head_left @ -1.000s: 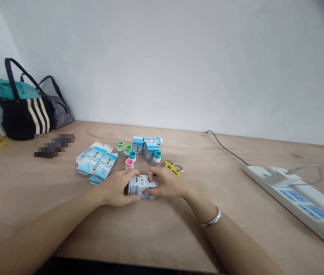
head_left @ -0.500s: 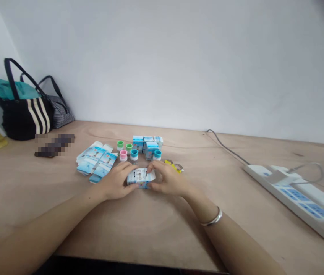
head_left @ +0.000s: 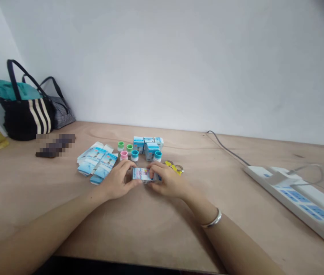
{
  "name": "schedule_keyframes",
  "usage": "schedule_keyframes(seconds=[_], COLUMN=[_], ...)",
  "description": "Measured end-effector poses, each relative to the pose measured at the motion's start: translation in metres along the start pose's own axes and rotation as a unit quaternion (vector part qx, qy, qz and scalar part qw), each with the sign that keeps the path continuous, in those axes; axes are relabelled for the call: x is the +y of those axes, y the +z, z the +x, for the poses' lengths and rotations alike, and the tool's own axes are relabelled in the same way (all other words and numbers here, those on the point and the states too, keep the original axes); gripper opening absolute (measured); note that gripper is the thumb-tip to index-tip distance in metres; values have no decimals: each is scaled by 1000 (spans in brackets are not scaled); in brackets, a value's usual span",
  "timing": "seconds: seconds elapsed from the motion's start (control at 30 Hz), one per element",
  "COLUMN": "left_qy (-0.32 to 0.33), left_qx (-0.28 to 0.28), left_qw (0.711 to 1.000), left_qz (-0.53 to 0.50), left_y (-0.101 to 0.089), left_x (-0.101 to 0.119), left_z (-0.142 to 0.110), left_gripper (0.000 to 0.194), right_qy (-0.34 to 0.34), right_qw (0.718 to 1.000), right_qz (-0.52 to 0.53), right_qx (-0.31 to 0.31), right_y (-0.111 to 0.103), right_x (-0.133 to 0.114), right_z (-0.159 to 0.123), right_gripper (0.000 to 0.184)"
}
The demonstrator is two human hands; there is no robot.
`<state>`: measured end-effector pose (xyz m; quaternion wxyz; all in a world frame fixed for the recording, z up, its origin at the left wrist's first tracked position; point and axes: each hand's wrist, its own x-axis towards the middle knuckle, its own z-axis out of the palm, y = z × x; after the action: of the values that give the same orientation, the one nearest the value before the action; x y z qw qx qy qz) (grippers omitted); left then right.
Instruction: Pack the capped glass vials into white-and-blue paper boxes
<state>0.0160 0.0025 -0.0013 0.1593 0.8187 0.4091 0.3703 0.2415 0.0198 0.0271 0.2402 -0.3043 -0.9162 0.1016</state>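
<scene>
My left hand (head_left: 117, 181) and my right hand (head_left: 167, 180) both grip a small blue-and-white carton (head_left: 143, 174) just above the wooden table (head_left: 156, 229), fingers pinched on its two ends. Right behind it stand several small bottles with coloured caps: green (head_left: 120, 146), pink (head_left: 124, 155), teal (head_left: 135, 154). A cluster of closed small cartons (head_left: 147, 144) sits behind those. A pile of flat, unfolded cartons (head_left: 97, 162) lies to the left of my left hand. A silver bangle (head_left: 212, 221) is on my right wrist.
A yellow key ring object (head_left: 174, 167) lies beside my right hand. A white power strip (head_left: 296, 196) with a grey cable (head_left: 225, 147) runs along the right. A striped black bag (head_left: 26, 110) and a grey bag (head_left: 60, 107) stand at the far left wall.
Both hands have carried the carton a little away from me, toward the bottles, and turned it so that a different face shows. The pink-capped bottle now stands further back, beside the teal one.
</scene>
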Motion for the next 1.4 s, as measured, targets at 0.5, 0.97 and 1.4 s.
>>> schedule_keyframes(seconds=[0.5,0.97,1.4], left_qy=[-61,143,69], left_qx=[14,-152,35], left_qw=[998,970,997], left_qz=[-4,123,10], left_y=[8,-8,-2], left_x=[-6,8,-8], left_z=[-2,-10,10], left_gripper=[39,28,27], right_qy=[2,-61,151], right_qw=[1000,985,969], right_qz=[4,-127,159], right_qx=[-3,-96,113], right_y=[4,8,1], right_x=[1,-19,-1], right_z=[-1,-3,5], right_gripper=[24,12,16])
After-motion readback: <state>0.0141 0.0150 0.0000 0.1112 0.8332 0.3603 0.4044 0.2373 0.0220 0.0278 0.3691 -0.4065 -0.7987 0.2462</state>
